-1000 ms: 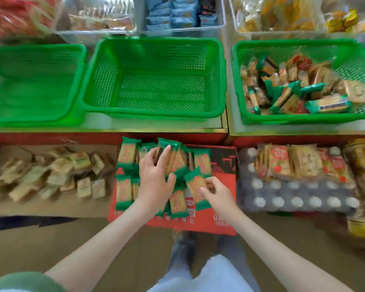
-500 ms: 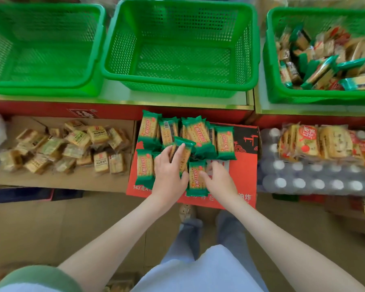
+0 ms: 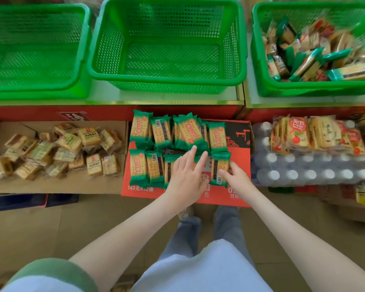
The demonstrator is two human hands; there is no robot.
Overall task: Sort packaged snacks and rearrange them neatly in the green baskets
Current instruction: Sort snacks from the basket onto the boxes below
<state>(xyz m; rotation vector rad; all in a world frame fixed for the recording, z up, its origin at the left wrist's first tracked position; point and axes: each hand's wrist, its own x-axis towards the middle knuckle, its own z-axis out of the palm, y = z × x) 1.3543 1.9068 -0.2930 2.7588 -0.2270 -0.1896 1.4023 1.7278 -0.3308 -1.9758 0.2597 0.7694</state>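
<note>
On the red carton [image 3: 240,159], the cracker packet [image 3: 219,168] pinched by the right hand [image 3: 237,181] should be squared against the row [image 3: 154,169] under the flat left hand [image 3: 184,179].

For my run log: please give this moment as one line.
left hand: open over green packs | right hand: holds end pack | middle basket: empty

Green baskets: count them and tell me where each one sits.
3. The left basket and the middle basket look empty on the shelf; the right basket holds mixed snacks. The left one may be nested in another.
</note>
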